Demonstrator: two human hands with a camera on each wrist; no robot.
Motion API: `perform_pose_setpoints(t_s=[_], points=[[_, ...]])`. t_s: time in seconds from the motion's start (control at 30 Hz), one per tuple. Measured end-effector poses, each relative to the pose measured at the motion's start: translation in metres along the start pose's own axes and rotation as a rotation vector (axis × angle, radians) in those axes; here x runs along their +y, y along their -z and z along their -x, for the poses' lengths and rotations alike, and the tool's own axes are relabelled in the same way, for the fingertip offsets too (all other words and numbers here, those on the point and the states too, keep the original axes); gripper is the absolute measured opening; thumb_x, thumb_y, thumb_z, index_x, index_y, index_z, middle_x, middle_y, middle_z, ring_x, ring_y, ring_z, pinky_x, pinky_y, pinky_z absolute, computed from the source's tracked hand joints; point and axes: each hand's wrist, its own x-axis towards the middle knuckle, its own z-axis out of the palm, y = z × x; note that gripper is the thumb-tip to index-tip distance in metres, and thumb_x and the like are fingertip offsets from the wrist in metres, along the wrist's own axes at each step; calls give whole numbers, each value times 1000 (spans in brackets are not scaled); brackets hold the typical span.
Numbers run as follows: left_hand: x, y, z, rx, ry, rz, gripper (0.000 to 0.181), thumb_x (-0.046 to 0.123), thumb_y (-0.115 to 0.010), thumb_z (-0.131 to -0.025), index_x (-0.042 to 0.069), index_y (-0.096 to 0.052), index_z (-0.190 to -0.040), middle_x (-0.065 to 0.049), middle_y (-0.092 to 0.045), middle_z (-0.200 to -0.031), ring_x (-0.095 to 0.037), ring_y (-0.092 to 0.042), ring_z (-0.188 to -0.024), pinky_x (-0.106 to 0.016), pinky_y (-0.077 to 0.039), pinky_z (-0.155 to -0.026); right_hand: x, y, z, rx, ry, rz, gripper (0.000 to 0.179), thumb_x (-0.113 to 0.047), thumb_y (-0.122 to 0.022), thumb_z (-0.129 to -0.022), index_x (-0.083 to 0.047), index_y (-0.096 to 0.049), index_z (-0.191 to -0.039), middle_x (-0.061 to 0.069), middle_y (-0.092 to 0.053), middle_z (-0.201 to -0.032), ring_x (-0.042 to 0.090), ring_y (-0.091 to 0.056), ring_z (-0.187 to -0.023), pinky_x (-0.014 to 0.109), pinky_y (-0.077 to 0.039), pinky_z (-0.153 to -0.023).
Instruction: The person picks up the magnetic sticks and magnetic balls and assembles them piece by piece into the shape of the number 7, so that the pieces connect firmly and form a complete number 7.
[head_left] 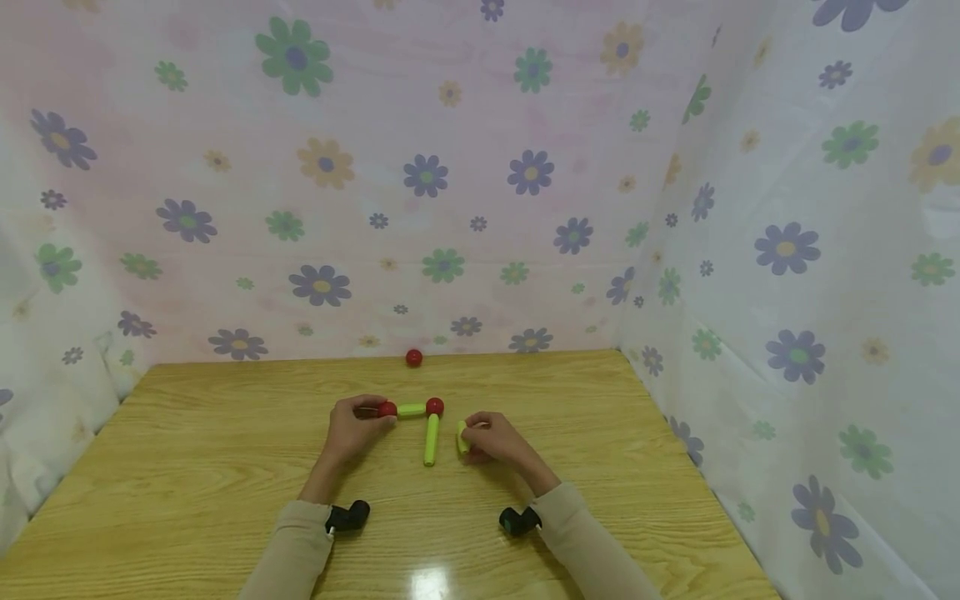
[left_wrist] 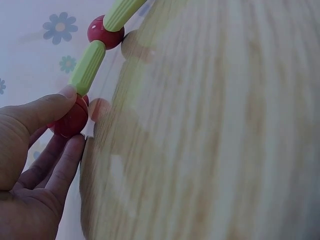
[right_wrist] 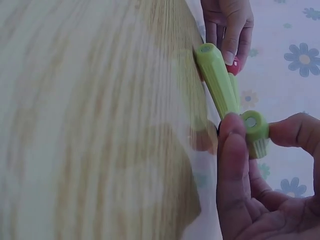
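Note:
On the table, my left hand pinches a red ball between thumb and fingers. A short green rod joins that ball to a second red ball. From this second ball a longer green rod runs toward me. To the right of it, my right hand pinches a separate green rod between thumb and fingers, apart from the joined pieces in the head view. A round, metallic-looking spot shows in the end of this rod in the right wrist view.
Another red ball lies by itself near the far edge of the wooden table. Flower-patterned cloth hangs behind the table and along its sides. A black wrist camera sits on the left forearm, with another on the right.

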Motion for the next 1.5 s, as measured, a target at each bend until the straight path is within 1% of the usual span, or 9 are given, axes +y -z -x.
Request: perform_pose_setpoints(t_s=[0.2,0.33,0.5,0.67,0.77,0.93,1.2,1.3,1.5], points=[[0,-1,0,-1,14,-1,34,7,-85,-84,-2,-74,-115,-21,-72,-110,-27,-70,-97,-20,-55,-77,5,0,-4,-53,-3,-94,46,-13,-57,-98,12,-52,-136,9,-66,-89,15,-70,-77,31,-61,-74],[0,-1,-1,-1,18,-12,35,8,-85,-83,-1,-74,-115,-20,-72,-110,-25,-71,-95,-21,-55,-78,6,1,-5,-78,-8,-140,46,-12,-56,-100,14,-49,-138,12,-69,-98,15,-70,-81,28,-60,-75],[-1,-2,-2,2,20,-20,35,7,-85,-83,-2,-74,-115,-21,-72,-110,-25,-71,-95,-21,-55,-77,7,0,-4,-97,-10,-180,42,-11,-56,-101,13,-52,-135,20,-73,-111,18,-72,-91,29,-60,-79],[-1,-3,-2,13,13,-30,35,6,-85,-83,-2,-74,-115,-20,-73,-109,-27,-71,-95,-20,-55,-78,9,-2,-1,-107,-23,-214,42,-12,-57,-102,13,-52,-136,20,-72,-116,18,-72,-97,32,-60,-86],[0,-4,-3,19,16,-26,35,6,-85,-83,-2,-74,-115,-20,-73,-109,-29,-71,-96,-20,-55,-78,10,-4,1,-121,-12,-223,45,-12,-57,-103,13,-50,-139,19,-71,-118,16,-71,-95,30,-60,-85],[3,-6,-2,24,21,-18,35,7,-84,-83,-3,-73,-116,-21,-72,-111,-31,-70,-99,-19,-55,-78,15,-8,2,-151,6,-269,49,-12,-57,-103,13,-45,-144,16,-71,-119,12,-71,-93,23,-60,-78],[5,-8,-1,25,24,-8,34,4,-84,-83,-4,-73,-115,-22,-72,-112,-33,-69,-102,-17,-55,-77,17,-17,7,-152,4,-361,53,-12,-59,-103,13,-41,-147,13,-71,-111,11,-71,-88,20,-58,-72],[5,-8,-1,26,18,-11,34,5,-84,-84,-4,-73,-115,-22,-72,-112,-33,-69,-101,-17,-55,-77,17,-20,8,-164,-17,-357,51,-14,-61,-103,12,-46,-144,11,-72,-108,11,-72,-88,20,-58,-73],[5,-9,-2,33,-1,0,34,2,-84,-83,-5,-73,-114,-24,-72,-111,-35,-69,-101,-19,-56,-78,18,-27,12,-216,-90,-318,35,-14,-65,-101,7,-63,-128,7,-74,-96,11,-71,-81,20,-59,-71]])
